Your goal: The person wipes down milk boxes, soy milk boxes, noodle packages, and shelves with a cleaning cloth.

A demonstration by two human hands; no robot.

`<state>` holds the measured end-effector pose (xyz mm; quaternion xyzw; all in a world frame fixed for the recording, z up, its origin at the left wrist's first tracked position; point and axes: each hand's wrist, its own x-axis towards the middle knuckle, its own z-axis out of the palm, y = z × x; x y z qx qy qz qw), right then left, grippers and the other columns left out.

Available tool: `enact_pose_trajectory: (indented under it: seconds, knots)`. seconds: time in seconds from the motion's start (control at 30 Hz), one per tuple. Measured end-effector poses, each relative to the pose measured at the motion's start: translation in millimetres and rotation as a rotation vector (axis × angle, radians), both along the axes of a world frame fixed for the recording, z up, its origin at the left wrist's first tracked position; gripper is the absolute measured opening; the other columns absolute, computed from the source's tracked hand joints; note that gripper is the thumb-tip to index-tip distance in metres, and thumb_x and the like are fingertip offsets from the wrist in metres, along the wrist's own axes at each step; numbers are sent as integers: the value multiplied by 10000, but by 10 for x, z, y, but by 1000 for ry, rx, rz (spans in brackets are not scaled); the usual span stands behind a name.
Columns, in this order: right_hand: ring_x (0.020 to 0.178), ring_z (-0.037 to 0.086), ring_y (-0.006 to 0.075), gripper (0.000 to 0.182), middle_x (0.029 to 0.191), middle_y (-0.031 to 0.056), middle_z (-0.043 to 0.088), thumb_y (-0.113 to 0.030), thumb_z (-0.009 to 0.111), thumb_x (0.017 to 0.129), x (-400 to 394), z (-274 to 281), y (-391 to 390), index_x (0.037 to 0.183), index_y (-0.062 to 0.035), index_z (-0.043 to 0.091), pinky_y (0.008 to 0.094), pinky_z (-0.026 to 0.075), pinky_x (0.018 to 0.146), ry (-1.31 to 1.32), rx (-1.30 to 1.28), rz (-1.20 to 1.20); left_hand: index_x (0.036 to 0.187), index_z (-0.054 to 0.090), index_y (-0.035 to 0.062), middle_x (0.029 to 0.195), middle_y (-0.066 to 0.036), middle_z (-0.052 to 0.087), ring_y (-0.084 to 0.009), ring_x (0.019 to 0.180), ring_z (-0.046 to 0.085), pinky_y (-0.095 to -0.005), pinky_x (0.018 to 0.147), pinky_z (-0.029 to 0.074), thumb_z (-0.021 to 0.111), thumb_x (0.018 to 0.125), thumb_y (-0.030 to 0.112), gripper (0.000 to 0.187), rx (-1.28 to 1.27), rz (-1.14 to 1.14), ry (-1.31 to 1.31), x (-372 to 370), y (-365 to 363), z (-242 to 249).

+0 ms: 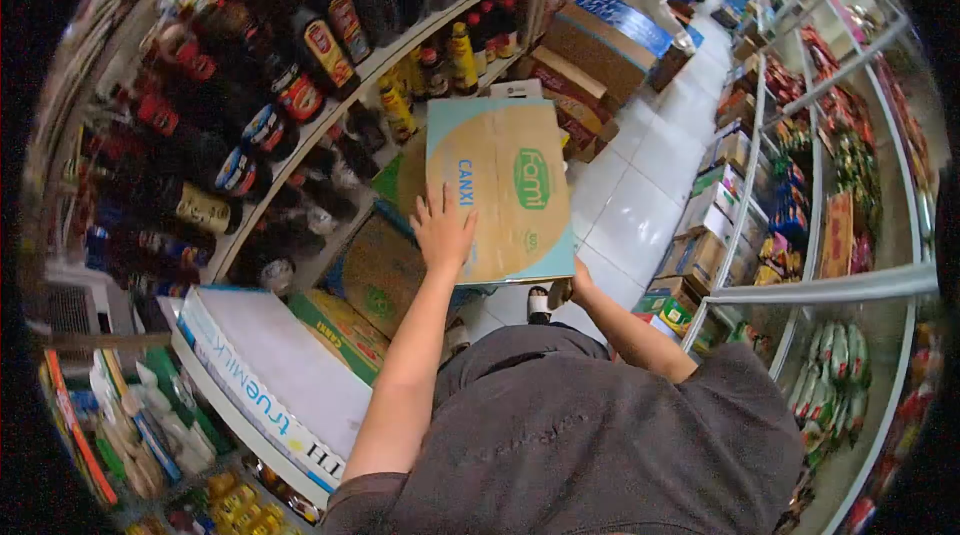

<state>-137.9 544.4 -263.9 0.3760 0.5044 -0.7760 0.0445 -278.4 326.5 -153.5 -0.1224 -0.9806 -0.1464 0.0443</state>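
A large brown and light-blue carton [495,160] marked "fami" and "CANXI" is in front of my body, its printed face toward the camera. My left hand [442,230] lies on the carton's left part with its fingers spread. At the carton's lower right corner is my right hand [577,281]; its fingers are mostly hidden by the box edge. Below and left of the carton, further brown and green boxes [375,275] stand along the shelf's foot.
Shelves with bottles [330,50] line the left side. A white "TH true MILK" box [270,375] is at lower left. More cartons [600,45] stand ahead beside the tiled aisle [630,185]. Glass-fronted shelves with packets [790,200] and boxes run along the right.
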Motion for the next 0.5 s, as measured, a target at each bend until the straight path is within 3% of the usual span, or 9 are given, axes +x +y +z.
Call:
enact_pose_trajectory:
  seconds: [0.13,0.17,0.23,0.27,0.37,0.43,0.5]
  knots:
    - [686,540,160,407,847,76,595,-392,500,837,128,-101,-38,946,-10,588,311,436,548,-119,-11,-174,1293,373,55,1372,-182,276,-374,1267,220,-518,997,220,513,808,434,631,10,-41,41,1,-13,-19]
    - [686,540,160,407,847,76,595,-392,500,837,179,49,-13,946,-10,588,311,436,548,-96,-11,-245,1284,381,42,1367,-188,279,-374,1273,203,-520,1002,208,520,807,422,625,18,-59,47,0,-22,-21]
    - [715,569,161,416,826,66,607,-386,565,822,320,653,-7,972,1,583,287,456,637,-115,67,-39,1284,376,34,1352,-193,297,-370,1280,188,-516,1016,185,523,811,398,615,13,-68,58,18,-12,-17]
    - [695,574,145,373,801,63,614,-358,556,831,406,776,39,908,4,605,280,456,623,-111,108,-62,1286,373,33,1346,-194,302,-370,1280,186,-508,1022,180,520,816,385,606,41,-86,53,31,-17,12]
    - [715,576,129,340,805,47,615,-326,541,840,840,1117,103,898,2,609,264,451,626,59,14,-149,1272,383,27,1336,-193,313,-370,1277,194,-488,1033,176,516,824,355,571,58,-179,51,24,-69,-122]
    - [714,568,115,337,807,42,620,-322,530,848,1246,1304,60,890,0,621,250,447,642,-24,176,-177,1257,395,23,1332,-193,319,-369,1274,203,-475,1038,177,516,826,337,547,44,-234,52,-8,-62,-170]
    - [706,558,105,353,800,41,621,-327,528,848,1657,1313,-15,901,10,621,250,444,641,-169,296,-243,1211,424,10,1316,-202,336,-370,1252,245,-462,1029,200,535,821,273,483,4,-440,92,18,0,-95]
